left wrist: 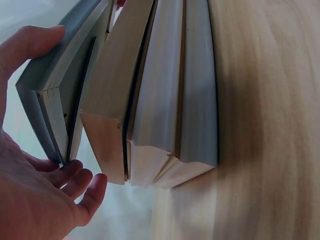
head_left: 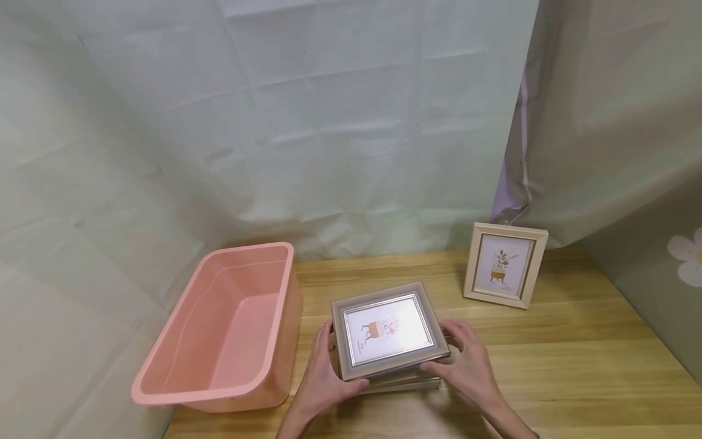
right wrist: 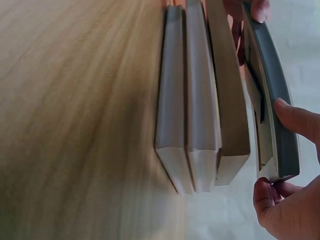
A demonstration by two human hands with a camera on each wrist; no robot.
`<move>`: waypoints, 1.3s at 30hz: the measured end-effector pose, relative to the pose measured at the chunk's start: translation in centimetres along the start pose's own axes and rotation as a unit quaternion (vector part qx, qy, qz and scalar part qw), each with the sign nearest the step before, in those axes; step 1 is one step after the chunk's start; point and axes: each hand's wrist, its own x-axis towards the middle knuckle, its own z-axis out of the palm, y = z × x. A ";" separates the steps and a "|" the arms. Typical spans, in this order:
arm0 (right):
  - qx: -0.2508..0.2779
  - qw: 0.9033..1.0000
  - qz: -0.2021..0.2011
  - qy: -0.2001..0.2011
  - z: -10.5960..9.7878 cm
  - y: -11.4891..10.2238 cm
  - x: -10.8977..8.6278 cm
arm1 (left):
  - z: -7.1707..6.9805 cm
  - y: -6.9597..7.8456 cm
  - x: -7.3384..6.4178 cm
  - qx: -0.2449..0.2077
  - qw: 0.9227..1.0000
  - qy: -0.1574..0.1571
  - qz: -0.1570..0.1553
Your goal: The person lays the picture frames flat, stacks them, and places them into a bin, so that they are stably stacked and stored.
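Note:
Both hands hold a silver-grey picture frame (head_left: 388,332) by its two short ends, its plant-pot print facing up. My left hand (head_left: 322,379) grips the left end, thumb along the near edge and fingers beneath. At the opposite end, my right hand (head_left: 470,367) pinches the near corner with thumb and fingers. The wrist views show a gap between this frame and a stack below it. That stack has a light wooden-looking frame (left wrist: 117,75) on top and two paler frames (right wrist: 202,100) under it. In the head view the stack is mostly hidden.
A pink plastic basin (head_left: 283,341) stands on the wooden table (head_left: 570,366) to the left of my hands. At the back right, a cream picture frame (head_left: 536,268) stands upright with its print facing forward. Pale cloth (head_left: 356,152) hangs behind the table.

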 end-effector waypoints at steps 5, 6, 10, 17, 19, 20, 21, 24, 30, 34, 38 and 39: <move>-0.014 1.000 -0.001 -0.004 0.3 0.4 0.0 | 0.1 -0.3 -0.1 0.001 1.000 -0.001 -0.004; -0.017 1.000 -0.001 -0.004 0.4 0.5 0.0 | 0.1 -0.3 -0.1 0.003 1.000 -0.001 -0.005; -0.020 1.000 0.000 -0.010 0.6 0.8 0.2 | 0.1 -0.6 -0.1 0.005 1.000 -0.001 -0.009; 0.006 1.000 0.009 -0.016 1.2 1.3 0.1 | 0.3 -1.0 -0.3 0.005 1.000 -0.006 -0.014; 0.007 1.000 0.010 -0.016 1.4 1.4 0.1 | 0.3 -1.1 -0.4 0.006 1.000 -0.006 -0.012; 0.008 1.000 0.011 -0.017 1.5 1.4 0.1 | 0.4 -1.2 -0.4 0.007 1.000 -0.006 -0.012; 0.008 1.000 0.013 -0.017 1.6 1.5 0.1 | 0.4 -1.2 -0.5 0.007 1.000 -0.005 -0.012; 0.003 1.000 0.012 -0.016 1.7 1.6 0.1 | 0.4 -1.3 -0.5 0.013 1.000 -0.006 -0.014; -0.003 1.000 0.013 -0.017 1.8 1.7 0.0 | 0.4 -1.6 -0.5 0.018 1.000 -0.010 -0.017; -0.003 1.000 0.019 -0.021 1.8 1.7 0.0 | 0.5 -1.8 -0.2 0.019 1.000 -0.007 -0.019; 0.003 1.000 0.020 -0.022 1.9 1.8 0.1 | 0.6 -2.1 0.0 0.010 1.000 -0.009 -0.026; 0.005 1.000 0.020 -0.022 1.9 1.9 0.1 | 0.6 -2.1 0.0 0.006 1.000 -0.011 -0.027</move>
